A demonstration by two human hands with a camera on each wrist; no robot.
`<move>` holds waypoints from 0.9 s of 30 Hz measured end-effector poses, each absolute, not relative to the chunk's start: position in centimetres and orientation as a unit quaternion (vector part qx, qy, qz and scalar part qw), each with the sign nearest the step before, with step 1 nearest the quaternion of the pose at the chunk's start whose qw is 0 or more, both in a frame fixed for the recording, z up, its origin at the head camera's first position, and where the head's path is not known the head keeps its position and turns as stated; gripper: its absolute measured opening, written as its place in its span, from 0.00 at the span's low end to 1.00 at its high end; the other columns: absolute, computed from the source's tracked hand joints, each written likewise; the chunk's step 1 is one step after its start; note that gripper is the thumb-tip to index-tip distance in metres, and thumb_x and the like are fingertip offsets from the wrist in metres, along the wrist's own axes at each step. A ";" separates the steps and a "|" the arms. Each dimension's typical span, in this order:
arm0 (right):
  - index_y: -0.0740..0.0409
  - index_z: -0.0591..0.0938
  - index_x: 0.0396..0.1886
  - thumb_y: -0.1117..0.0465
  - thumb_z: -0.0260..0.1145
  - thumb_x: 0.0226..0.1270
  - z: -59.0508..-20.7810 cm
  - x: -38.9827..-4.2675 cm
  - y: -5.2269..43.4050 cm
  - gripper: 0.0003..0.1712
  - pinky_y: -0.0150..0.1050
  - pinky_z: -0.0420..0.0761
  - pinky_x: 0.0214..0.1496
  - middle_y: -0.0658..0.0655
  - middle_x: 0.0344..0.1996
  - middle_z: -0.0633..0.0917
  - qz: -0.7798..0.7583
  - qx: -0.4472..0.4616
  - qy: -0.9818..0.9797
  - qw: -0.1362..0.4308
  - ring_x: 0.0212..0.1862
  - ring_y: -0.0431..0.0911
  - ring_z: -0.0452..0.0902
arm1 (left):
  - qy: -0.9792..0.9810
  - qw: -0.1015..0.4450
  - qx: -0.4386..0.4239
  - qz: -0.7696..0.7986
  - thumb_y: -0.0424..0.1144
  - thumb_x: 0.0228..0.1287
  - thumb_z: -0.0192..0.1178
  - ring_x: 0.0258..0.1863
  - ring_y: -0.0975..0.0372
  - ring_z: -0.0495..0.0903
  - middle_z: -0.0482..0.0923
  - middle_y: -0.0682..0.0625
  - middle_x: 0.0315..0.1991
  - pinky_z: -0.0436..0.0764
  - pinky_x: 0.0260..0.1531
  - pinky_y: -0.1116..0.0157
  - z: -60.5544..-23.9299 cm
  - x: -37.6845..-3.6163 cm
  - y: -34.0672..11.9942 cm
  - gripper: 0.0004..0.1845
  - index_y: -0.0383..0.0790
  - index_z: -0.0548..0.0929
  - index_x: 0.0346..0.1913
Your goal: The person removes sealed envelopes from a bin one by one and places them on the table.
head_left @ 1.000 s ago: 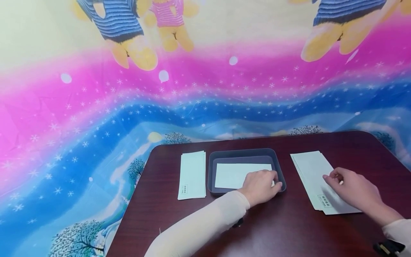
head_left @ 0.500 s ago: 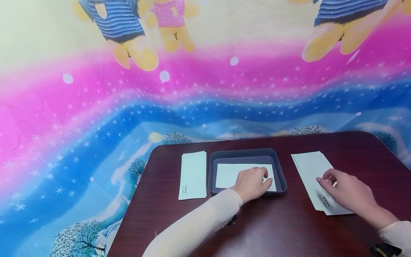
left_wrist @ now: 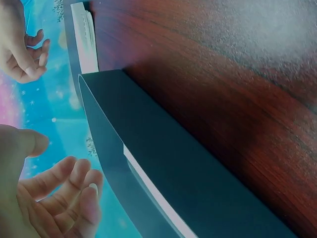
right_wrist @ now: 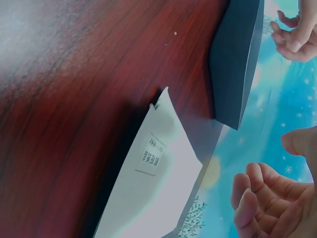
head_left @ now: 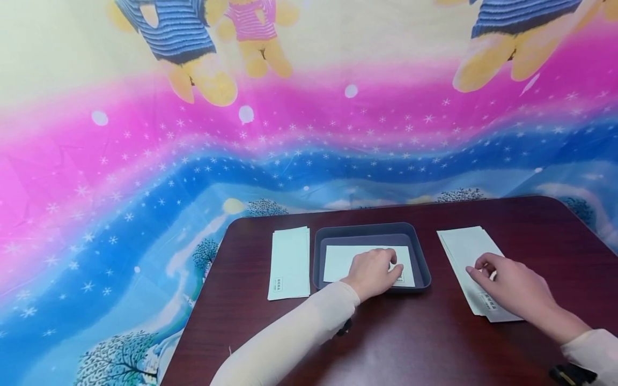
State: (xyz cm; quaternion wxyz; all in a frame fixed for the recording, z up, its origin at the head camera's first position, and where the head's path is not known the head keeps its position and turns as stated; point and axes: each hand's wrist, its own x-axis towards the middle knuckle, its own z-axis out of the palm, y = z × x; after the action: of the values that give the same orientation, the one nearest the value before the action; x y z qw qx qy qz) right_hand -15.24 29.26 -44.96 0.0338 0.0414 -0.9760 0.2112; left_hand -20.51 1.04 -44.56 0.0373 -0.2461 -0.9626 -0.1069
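Left hand (head_left: 370, 272) rests over the white envelope (head_left: 343, 261) in the grey tray (head_left: 321, 252), fingers loosely curled, holding nothing. Right hand (head_left: 512, 284) hovers over right envelope stack (head_left: 463, 246) on the table (head_left: 410, 343), fingers relaxed. Printed label (right_wrist: 150, 156) unreadable. Left stack (head_left: 289, 260) lies untouched.

A white envelope (head_left: 359, 262) lies flat inside the dark grey tray (head_left: 319, 252), printed label toward its near right corner. A fanned stack of white envelopes (head_left: 465, 257) lies flat, angled, right of it.

Dark wooden table (head_left: 434, 343), colourful cartoon backdrop (head_left: 145, 161)
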 end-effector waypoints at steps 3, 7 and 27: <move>0.49 0.82 0.38 0.40 0.60 0.73 -44.8 -15.1 28.9 0.18 0.40 0.66 0.22 0.44 0.28 0.82 0.215 0.045 -0.975 0.035 0.24 0.31 0.70 | -0.964 0.038 -0.241 -0.105 0.53 0.72 0.58 0.28 0.74 0.78 0.85 0.63 0.32 0.72 0.24 0.72 -44.6 -20.7 0.8 0.10 0.55 0.86 0.43; 0.50 0.82 0.39 0.41 0.60 0.74 -44.6 -15.0 28.4 0.18 0.40 0.66 0.21 0.44 0.27 0.82 0.222 0.051 -0.973 0.030 0.20 0.33 0.70 | -0.966 0.029 -0.234 -0.105 0.54 0.72 0.57 0.26 0.74 0.76 0.84 0.63 0.30 0.70 0.23 0.72 -44.6 -20.9 0.7 0.11 0.54 0.86 0.43; 0.47 0.81 0.36 0.43 0.63 0.72 -44.3 -15.1 26.2 0.14 0.39 0.66 0.23 0.42 0.27 0.81 0.221 0.069 -0.972 0.045 0.25 0.30 0.71 | -0.971 -0.010 -0.202 -0.127 0.53 0.73 0.56 0.24 0.70 0.78 0.87 0.58 0.32 0.75 0.24 0.69 -44.6 -22.2 -1.0 0.15 0.50 0.85 0.51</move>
State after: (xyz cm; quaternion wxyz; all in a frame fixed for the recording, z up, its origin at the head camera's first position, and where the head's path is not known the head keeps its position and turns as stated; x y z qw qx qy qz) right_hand -15.07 26.21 -44.25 0.0449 0.0689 -0.9718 0.2210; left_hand -22.22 -1.01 -44.62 -0.0104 -0.2024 -0.9709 -0.1274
